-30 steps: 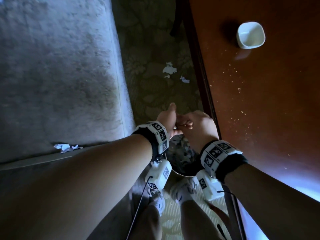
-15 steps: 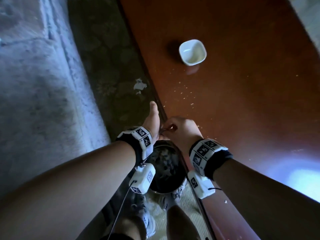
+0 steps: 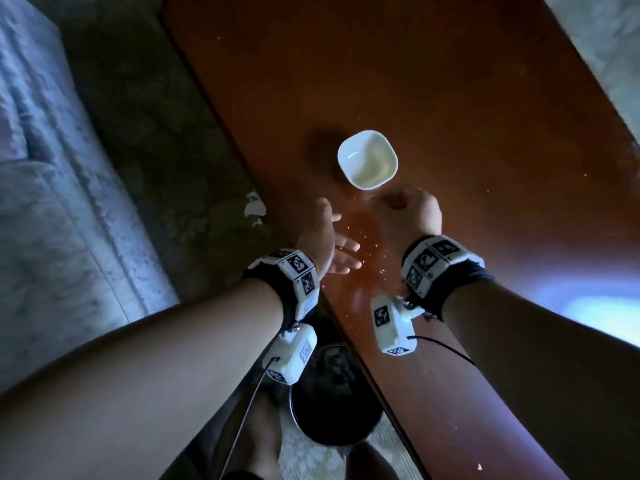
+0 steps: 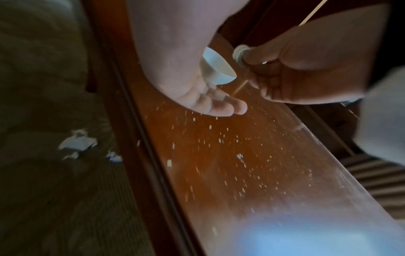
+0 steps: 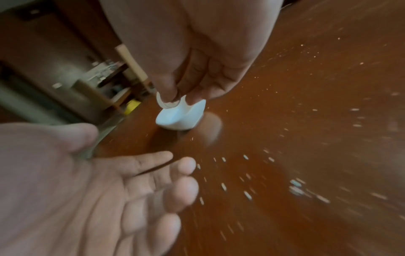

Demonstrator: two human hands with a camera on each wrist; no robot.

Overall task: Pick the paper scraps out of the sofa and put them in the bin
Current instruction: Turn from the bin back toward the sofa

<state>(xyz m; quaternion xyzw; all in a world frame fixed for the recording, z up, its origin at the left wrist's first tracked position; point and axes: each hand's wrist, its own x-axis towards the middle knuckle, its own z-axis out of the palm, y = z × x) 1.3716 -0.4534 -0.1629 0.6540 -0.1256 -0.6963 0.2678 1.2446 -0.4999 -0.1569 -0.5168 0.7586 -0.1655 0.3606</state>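
Note:
My right hand (image 3: 398,202) hovers over the brown table, just in front of a white bowl (image 3: 367,159). Thumb and finger pinch a small white disc (image 5: 163,102), seen too in the left wrist view as a disc (image 4: 240,53). My left hand (image 3: 341,252) lies open, palm up, over the table's near edge and holds nothing. The dark round bin (image 3: 332,403) stands on the floor below my wrists, against the table edge. White paper scraps (image 3: 254,207) lie on the carpet beside the table. The grey sofa (image 3: 52,202) runs along the left.
The brown table (image 3: 450,98) fills the right side and carries small pale crumbs (image 3: 363,258) near my hands. Dark patterned carpet (image 3: 156,150) makes a narrow aisle between sofa and table. My legs and feet flank the bin at the bottom.
Both hands rose from over the bin to the table near the bowl and parted. The left hand opened flat. The view swung right, away from the sofa.

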